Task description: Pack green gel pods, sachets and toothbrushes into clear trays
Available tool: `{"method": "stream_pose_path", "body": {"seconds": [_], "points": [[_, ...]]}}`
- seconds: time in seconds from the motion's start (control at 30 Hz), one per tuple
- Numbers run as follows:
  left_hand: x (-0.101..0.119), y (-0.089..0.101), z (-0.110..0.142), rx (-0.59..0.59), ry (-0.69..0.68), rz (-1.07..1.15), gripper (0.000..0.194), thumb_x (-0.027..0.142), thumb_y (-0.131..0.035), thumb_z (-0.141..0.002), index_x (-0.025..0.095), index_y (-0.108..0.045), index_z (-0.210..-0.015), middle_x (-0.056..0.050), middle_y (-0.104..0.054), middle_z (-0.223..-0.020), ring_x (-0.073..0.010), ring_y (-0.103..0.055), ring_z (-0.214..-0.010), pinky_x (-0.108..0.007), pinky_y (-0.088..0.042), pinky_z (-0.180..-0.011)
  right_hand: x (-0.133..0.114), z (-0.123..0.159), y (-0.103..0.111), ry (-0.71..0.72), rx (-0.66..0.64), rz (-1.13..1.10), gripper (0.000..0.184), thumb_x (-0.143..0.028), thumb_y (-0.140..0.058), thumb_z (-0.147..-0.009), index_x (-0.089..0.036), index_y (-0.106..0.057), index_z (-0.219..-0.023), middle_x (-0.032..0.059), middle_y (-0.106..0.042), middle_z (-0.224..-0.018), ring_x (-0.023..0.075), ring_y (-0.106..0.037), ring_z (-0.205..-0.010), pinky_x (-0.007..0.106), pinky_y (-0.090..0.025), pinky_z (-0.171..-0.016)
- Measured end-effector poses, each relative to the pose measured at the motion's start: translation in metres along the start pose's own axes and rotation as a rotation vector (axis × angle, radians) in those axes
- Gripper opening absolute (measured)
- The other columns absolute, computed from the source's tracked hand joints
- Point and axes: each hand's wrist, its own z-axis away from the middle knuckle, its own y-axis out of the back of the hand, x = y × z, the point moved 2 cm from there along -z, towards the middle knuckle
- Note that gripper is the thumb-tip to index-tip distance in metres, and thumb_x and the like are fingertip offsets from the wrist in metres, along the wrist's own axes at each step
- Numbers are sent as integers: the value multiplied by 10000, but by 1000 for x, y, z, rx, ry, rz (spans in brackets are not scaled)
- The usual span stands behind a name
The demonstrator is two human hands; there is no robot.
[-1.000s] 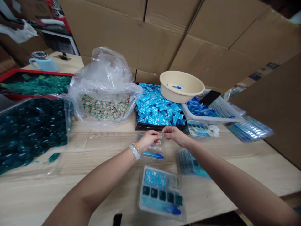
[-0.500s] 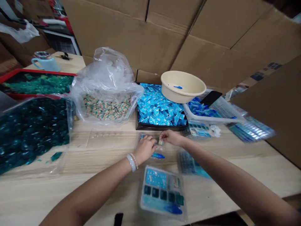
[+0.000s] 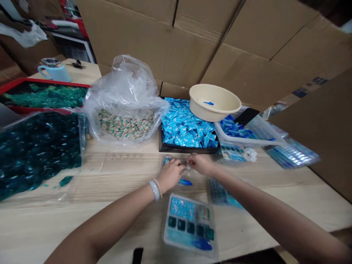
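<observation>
On the wooden table (image 3: 115, 220), the left hand (image 3: 170, 175) lies over a clear plastic tray (image 3: 172, 160), its grip hidden. Just beside it, the right hand (image 3: 200, 164) pinches a small sachet (image 3: 188, 167) above the tray, fingers together.

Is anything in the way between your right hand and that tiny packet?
Nothing visible is in the way. The right hand is right at the small pale-green wrapped packet, which sits between it and the left hand.

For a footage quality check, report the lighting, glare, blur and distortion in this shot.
Head view: soft, fairly even light without hard shadows; glare on the plastic pack at right; the left hand and right hand look slightly soft; wide-angle distortion skews the cardboard wall.
</observation>
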Motion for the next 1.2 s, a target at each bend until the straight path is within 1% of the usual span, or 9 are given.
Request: {"method": "stream_pose_path", "body": {"seconds": [0.2,0.47,0.57,0.67,0.8,0.9,0.97,1.03,1.2], "points": [[3,3,0,-25,-20,-34,246,228,-380,-840,230,-586,-974,-47,-530,-913,-185,-452,-885,-312,-364,-756,-2,1,6,-73,48,117,178,-32,-446,-658,-125,-596,-636,17,-542,-585,109,-451,-560,202,-311,-524],[1,-1,-1,-21,5,-5,241,204,-398,-824,185,-575,-987,-58,-534,-903,-183,-477,-858,-304,-389,-766,-8,6,-6,-35,13,207,162,-53,-482,-688,-123,-625,-657,88,-585,-778,138,-527,-658,220,-358,-600],[0,-4,-1,-14,7,0,232,202,-398,-823,174,-584,-960,-63,-537,-889,-187,-484,-848,-306,-397,-761,-8,5,-11,-74,28,233,175,-45,-472,-689,-111,-630,-654,107,-597,-750,150,-535,-641,231,-358,-582],[-1,-6,0,-5,4,23,224,194,-407,-818,172,-587,-949,-65,-538,-879,-188,-487,-845,-312,-404,-759,-10,6,-8,-102,44,225,166,-51,-485,-672,-122,-632,-640,73,-607,-663,143,-533,-610,221,-349,-551],[4,3,2,85,-10,111,229,219,-445,-810,176,-564,-1000,-66,-528,-940,-185,-478,-899,-327,-399,-812,-19,10,9,-116,103,200,174,-66,-462,-674,-125,-623,-646,44,-607,-615,130,-525,-585,213,-337,-532],[4,24,12,199,2,173,255,253,-438,-820,171,-543,-1038,-70,-521,-985,-180,-469,-943,-327,-391,-851,-37,11,23,-75,187,148,180,-100,-434,-699,-122,-609,-665,42,-608,-622,127,-527,-584,213,-343,-539],[-2,43,27,265,41,193,261,259,-435,-824,165,-542,-1043,-74,-523,-1001,-176,-470,-961,-316,-392,-861,-57,8,30,11,255,70,171,-140,-432,-708,-137,-594,-652,23,-601,-600,120,-523,-559,209,-349,-532],[-15,63,55,309,92,195,259,254,-440,-822,166,-545,-1043,-75,-532,-1010,-171,-476,-969,-305,-393,-868,-80,2,38,104,328,-12,163,-185,-441,-709,-155,-575,-620,6,-586,-563,116,-515,-524,209,-351,-513],[-58,96,174,293,320,108,238,251,-458,-811,178,-571,-1007,-67,-575,-938,-168,-521,-896,-309,-427,-825,-148,-36,61,175,480,-89,159,-281,-492,-691,-170,-549,-593,-13,-521,-459,124,-483,-453,224,-335,-472]]}}
